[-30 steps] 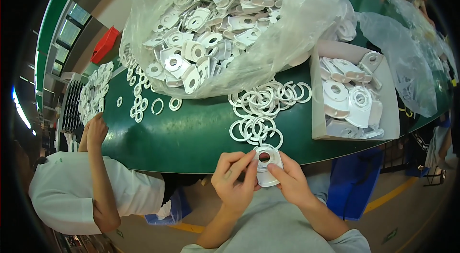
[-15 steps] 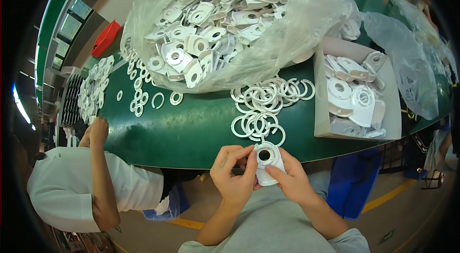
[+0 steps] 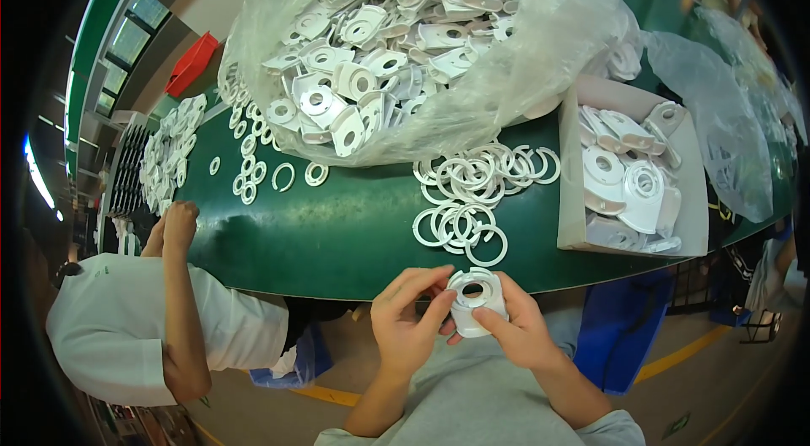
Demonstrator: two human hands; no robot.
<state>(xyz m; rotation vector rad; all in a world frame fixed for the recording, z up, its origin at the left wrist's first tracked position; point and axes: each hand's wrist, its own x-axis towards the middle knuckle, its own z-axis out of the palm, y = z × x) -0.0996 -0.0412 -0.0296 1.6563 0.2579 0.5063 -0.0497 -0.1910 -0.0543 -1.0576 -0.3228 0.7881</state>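
Just beyond the table's near edge, I hold a white plastic part (image 3: 483,321) with a round hole and a raised, notched ring around it. My right hand (image 3: 525,329) grips its right side, thumb on the front face below the hole. On the left rim, the thumb and fingers of my left hand (image 3: 409,324) are bent in against the part; some of its fingertips are hidden behind it. A pile of thin white open rings (image 3: 488,262) lies on the green table (image 3: 337,235) straight ahead of my hands.
A large clear plastic bag (image 3: 540,58) heaped with similar white parts covers the far middle. To the right stands a carton (image 3: 574,231) of white parts. Small rings (image 3: 249,167) and a red bin (image 3: 192,64) lie left. A co-worker (image 3: 126,328) sits at left.
The held part has tilted slightly and moved a little lower and to the right. My left index finger and thumb have shifted along its left rim. The view has moved slightly.
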